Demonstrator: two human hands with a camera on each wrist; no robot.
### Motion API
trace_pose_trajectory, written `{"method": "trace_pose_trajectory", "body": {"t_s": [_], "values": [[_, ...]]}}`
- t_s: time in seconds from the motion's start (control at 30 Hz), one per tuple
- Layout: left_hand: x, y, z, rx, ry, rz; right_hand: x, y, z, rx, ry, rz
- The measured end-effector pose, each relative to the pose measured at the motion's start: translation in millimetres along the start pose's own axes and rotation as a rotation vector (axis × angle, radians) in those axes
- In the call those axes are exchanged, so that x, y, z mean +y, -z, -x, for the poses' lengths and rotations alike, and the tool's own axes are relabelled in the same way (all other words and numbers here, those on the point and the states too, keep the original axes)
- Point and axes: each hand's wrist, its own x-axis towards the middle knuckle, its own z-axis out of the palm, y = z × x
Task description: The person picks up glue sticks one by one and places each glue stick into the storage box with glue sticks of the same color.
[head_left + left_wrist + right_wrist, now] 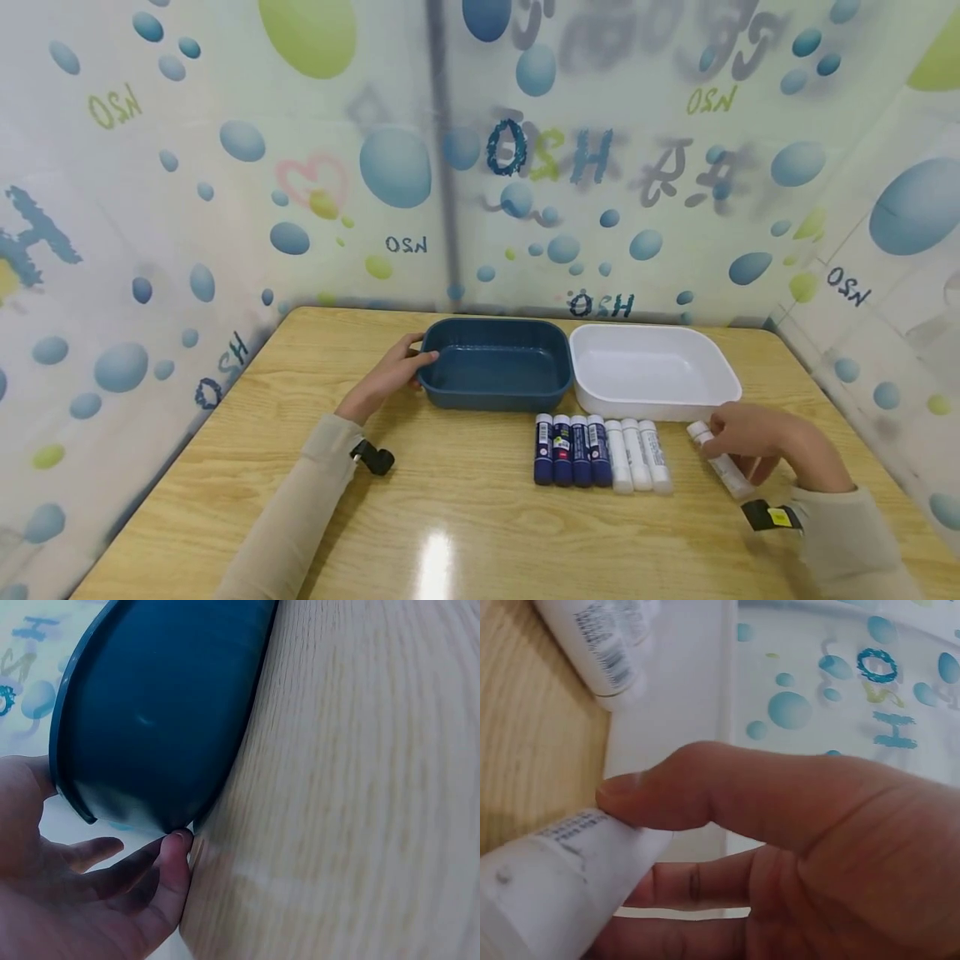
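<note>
My left hand [395, 367] holds the left end of a dark blue plastic tray [498, 402], its thumb over the rim. In the left wrist view the fingertips [177, 841] meet the tray's outer wall low down, close to the wood. My right hand [757, 435] pinches a white glue stick [726, 468] between thumb and fingers, tilted, just in front of a white tray's right corner. Printed text shows on that glue stick [562, 862] in the right wrist view. Left of it, white glue sticks [636, 454] and several blue glue sticks [572, 450] lie side by side in one row.
The white tray [656, 410] stands against the blue tray's right side, and both trays have bare insides. Everything rests on a wood-grain table [450, 517]. A patterned curtain [330, 267] with bubbles hangs behind and along both sides.
</note>
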Motion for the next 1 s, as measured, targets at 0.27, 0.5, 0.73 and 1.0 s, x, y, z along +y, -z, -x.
{"method": "trace_pose_trajectory", "body": {"t_s": [0.27,0.5,0.73,1.0], "values": [[3.8,0.7,4.0,-0.003,0.003,0.001,0,12,12,0.019,0.027,0.0],[-8.7,1.9,-6.9,0.006,0.013,0.004,-1,20,17,0.049,0.107,0.023],[-30.4,1.2,-22.0,0.038,-0.006,0.001,-5,22,18,0.099,0.159,0.059],[-33.7,-1.6,-25.0,0.054,-0.028,-0.002,-5,18,17,0.181,0.307,0.067]]}}
